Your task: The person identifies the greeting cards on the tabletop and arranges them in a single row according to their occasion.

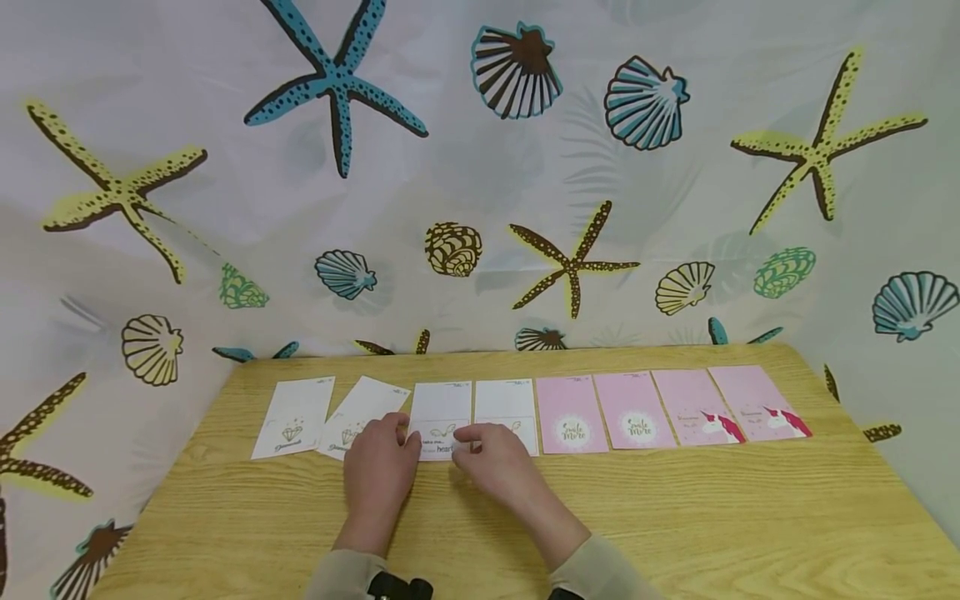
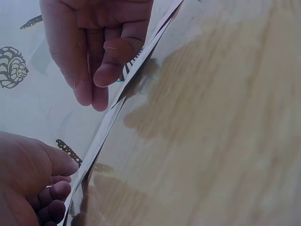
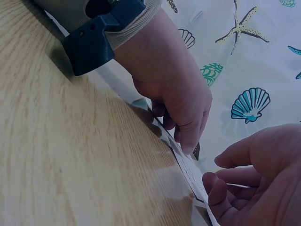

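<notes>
My left hand [image 1: 378, 467] rests at the left edge of a white card [image 1: 441, 402] printed with wings and the word "heart", its fingers loosely bent. The hand also covers part of a tilted white diamond card [image 1: 375, 396]. From the other side, my right hand [image 1: 495, 458] reaches over the heart card's right edge and hides part of a matching winged card [image 1: 504, 398]. In the left wrist view, the right hand [image 2: 101, 42] hangs with relaxed fingers by the cards' edge. The right wrist view has the left hand's fingertips right at a card [image 3: 188, 172].
Another diamond card [image 1: 292, 404] lies at the row's left end. Rightward lie two pink "smile more" cards, one next to the winged card [image 1: 570, 412] and one beyond it [image 1: 633, 404], then two pink unicorn cards [image 1: 693, 396]. A shell-and-starfish cloth [image 1: 465, 183] hangs behind the wooden table [image 1: 712, 517].
</notes>
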Demonstrator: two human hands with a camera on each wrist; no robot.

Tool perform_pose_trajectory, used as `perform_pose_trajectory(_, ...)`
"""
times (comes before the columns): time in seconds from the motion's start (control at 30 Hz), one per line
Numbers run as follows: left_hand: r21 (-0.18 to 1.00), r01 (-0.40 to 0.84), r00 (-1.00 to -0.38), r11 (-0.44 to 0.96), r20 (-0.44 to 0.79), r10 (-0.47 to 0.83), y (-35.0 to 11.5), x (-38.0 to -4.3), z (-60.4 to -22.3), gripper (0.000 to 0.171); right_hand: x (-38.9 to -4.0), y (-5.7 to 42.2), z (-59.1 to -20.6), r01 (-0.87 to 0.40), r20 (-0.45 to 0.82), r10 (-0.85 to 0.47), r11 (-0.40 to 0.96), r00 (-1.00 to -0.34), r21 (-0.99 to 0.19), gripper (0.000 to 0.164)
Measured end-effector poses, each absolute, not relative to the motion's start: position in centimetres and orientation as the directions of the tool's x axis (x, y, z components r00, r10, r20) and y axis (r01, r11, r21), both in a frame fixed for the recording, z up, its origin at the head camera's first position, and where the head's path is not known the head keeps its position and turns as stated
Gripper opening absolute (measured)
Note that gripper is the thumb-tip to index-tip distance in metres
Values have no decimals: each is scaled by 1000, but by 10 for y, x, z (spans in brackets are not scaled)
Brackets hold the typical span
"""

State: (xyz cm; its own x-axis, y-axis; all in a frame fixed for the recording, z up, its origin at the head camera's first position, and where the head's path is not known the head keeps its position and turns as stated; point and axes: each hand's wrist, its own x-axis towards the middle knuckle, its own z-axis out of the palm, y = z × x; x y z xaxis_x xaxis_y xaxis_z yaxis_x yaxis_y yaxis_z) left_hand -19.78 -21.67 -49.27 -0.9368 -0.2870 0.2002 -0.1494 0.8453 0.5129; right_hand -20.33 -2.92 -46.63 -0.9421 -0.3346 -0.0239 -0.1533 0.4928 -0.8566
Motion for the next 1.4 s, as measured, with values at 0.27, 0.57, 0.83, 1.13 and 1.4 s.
perform_pose_trajectory(0.27,528,-140,-918,838,247,-310,-222,-195,-484,33,-201,-33,-464,-160,11,-309,461,-951,-873,33)
perform_pose_trajectory(0.57,527,-153,-909,836,258,-329,-249,-192,-469,38,-202,-44,-463,-190,61,-306,415,-950,-890,37)
perform_pose_trajectory(0.83,505,-189,-910,842,231,-343,-279,-191,-465,42,-202,-57,-460,-183,71,-327,327,-942,-927,38)
perform_pose_trajectory(1.13,466,-233,-917,853,186,-352,-309,-192,-472,46,-199,-81,-455,-147,41,-357,275,-933,-950,38)
perform_pose_trajectory(1.4,459,-278,-920,844,124,-371,-317,-192,-471,49,-198,-98,-456,-102,-3,-368,263,-930,-959,39)
